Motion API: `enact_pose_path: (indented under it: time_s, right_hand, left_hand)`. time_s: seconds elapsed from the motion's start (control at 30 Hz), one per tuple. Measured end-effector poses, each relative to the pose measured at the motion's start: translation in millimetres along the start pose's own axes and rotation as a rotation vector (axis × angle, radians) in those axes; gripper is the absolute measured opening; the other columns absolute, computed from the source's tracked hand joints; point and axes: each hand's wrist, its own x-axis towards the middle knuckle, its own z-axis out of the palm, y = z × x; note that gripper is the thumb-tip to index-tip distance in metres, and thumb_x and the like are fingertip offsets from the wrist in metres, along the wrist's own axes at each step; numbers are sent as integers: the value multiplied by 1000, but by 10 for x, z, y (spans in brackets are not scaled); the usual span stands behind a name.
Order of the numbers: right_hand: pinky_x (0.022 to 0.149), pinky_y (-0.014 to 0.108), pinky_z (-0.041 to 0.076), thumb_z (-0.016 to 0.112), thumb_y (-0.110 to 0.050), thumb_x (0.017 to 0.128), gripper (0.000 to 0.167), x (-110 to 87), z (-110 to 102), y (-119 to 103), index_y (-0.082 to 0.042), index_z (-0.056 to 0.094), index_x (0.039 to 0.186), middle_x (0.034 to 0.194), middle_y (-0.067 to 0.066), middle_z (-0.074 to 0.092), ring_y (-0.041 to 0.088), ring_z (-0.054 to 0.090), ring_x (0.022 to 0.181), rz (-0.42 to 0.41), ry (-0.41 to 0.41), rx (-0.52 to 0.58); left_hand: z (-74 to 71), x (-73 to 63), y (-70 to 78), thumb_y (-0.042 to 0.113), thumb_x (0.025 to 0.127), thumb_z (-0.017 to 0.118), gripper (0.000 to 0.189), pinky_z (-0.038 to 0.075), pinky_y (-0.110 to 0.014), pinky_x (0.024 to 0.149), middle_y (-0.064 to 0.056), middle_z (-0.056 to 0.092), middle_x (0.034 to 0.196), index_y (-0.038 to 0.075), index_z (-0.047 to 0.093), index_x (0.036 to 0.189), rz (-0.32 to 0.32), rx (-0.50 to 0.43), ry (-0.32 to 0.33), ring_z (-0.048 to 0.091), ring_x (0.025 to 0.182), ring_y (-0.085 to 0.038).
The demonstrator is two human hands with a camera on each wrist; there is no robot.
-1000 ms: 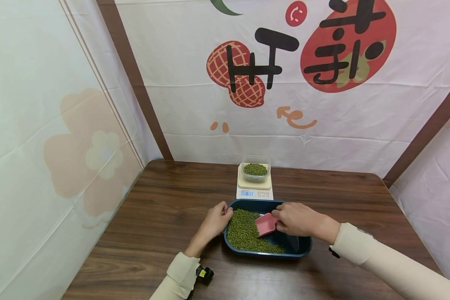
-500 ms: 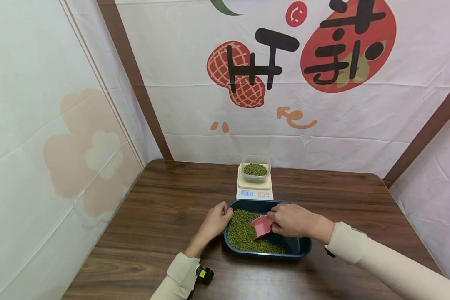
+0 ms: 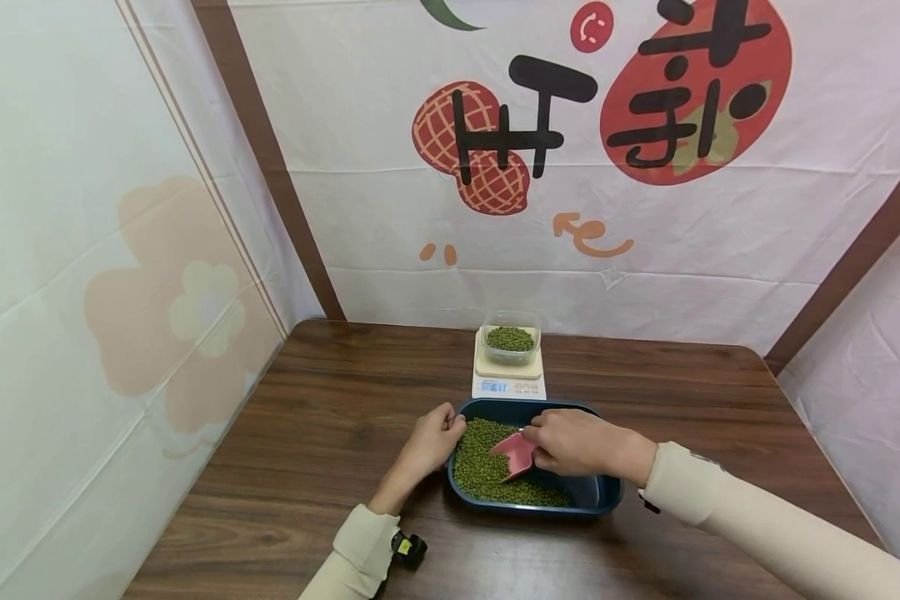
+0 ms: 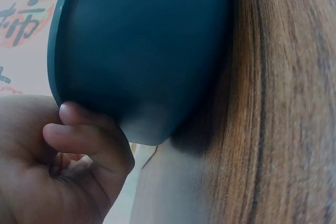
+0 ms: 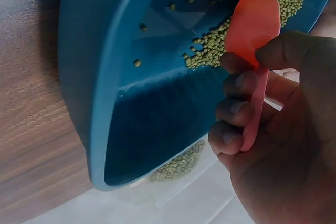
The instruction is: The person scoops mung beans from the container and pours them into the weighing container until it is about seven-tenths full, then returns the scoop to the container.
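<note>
A dark blue plastic basin (image 3: 589, 492) sits on the table, with green mung beans (image 3: 482, 471) heaped toward its left side. My right hand (image 3: 581, 442) grips the handle of a pink scoop (image 3: 520, 455), its fingers curled round it. The scoop's front edge is in among the beans; in the right wrist view the scoop's bowl (image 5: 254, 22) overlaps the heap. At the basin's left end, my left hand (image 3: 429, 440) holds the rim. Curled fingers (image 4: 86, 140) show against the basin's outer wall in the left wrist view, while the thumb is hidden there.
Behind the basin stands a white kitchen scale (image 3: 507, 388) with a lit display. On it rests a clear plastic container (image 3: 512, 357) holding mung beans. The wooden table (image 3: 345, 392) reaches back to a printed cloth wall (image 3: 390, 292).
My right hand has moved left with the scoop, whose front edge pushes farther into the beans. The left hand stays at the basin's rim.
</note>
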Motion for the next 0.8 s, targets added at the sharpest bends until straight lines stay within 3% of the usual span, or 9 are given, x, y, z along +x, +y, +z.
enact_pose_path:
  time_s: [0.2,0.43,0.67,0.8]
  right_hand:
    - [61,23,35,65,-15,96,3,38,7,-24,-12,67,95,75,-7,52,6,41,67,-4,-22,30]
    - [61,23,34,66,-16,97,4,81,22,-59,-13,68,98,76,-8,54,6,42,67,-20,-40,37]
    - [61,23,36,67,-15,97,5,111,26,-99,-14,70,101,77,-8,56,5,44,67,-9,-55,54]
    - [61,23,37,66,-15,98,5,127,27,-124,-14,70,102,79,-7,60,5,45,68,-5,-72,63]
  left_hand:
    - [-18,-15,28,19,109,54,31,40,-22,40,5,36,61,13,41,81,-17,0,-21,45,44,-11]
    - [-20,6,-57,21,109,51,31,41,-23,37,7,36,62,15,41,80,67,-26,-27,46,44,-11]
    - [-10,4,16,18,109,53,31,41,-22,39,4,38,63,13,42,81,-21,15,-24,46,44,-12]
    - [-9,0,26,17,109,53,31,40,-22,38,4,38,62,13,41,81,-16,23,-20,46,43,-12]
